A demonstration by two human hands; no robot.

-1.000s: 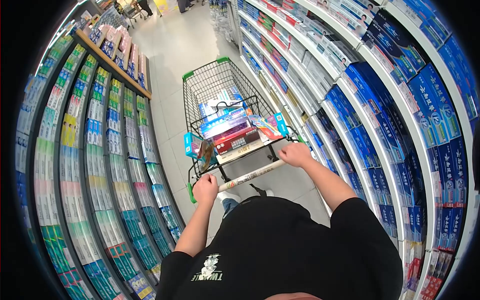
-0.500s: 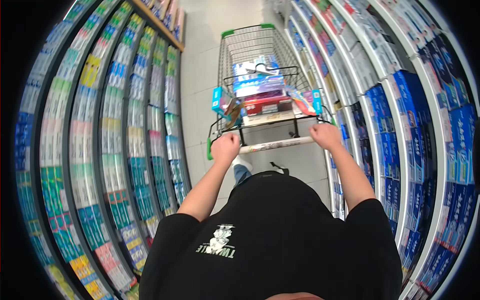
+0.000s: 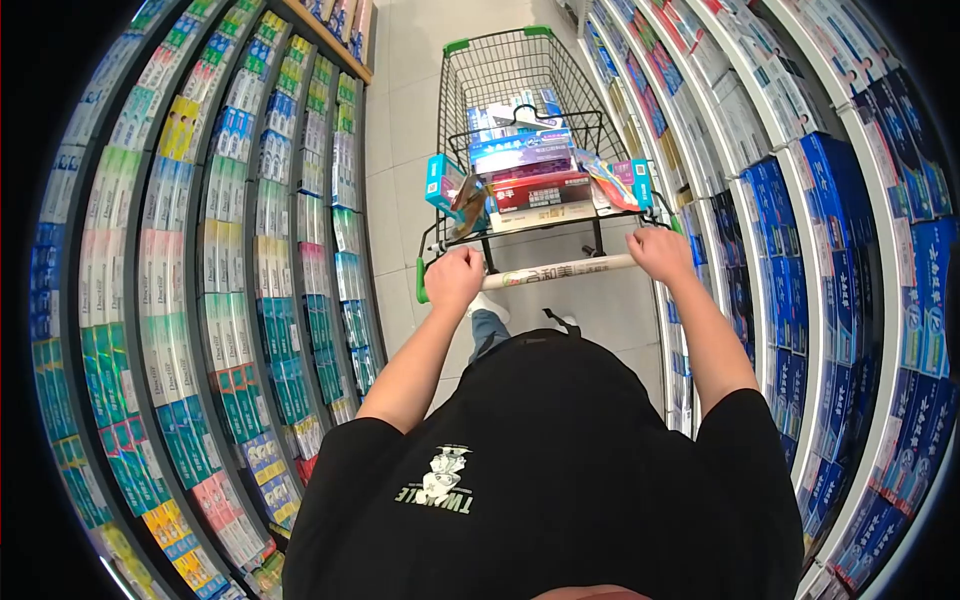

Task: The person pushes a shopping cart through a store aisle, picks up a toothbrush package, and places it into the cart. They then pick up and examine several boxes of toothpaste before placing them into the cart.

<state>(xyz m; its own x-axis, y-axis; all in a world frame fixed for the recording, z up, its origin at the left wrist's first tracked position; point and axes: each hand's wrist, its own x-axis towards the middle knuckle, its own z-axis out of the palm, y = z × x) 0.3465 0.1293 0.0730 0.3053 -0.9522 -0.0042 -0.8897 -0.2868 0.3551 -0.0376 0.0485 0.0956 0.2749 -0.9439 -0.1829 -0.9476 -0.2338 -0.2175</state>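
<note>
So on the left, shelves [image 3: 165, 300] were packed with slim boxes. Next, a teal box [image 3: 438, 182] sat at the near left corner of the shopping cart [image 3: 495, 62], and the left hand [image 3: 456, 275] had its fingers clenched round the pale handle [image 3: 558, 271], which ran across the cart's near end. Beyond the handle, a blue box [image 3: 520, 150] lay behind a red one [image 3: 541, 192], with a colorful packet [image 3: 612, 185] just right. The right hand's [image 3: 660, 253] fingers gripped the handle too, near more shelves [image 3: 808, 290] of mostly blue boxes.
</note>
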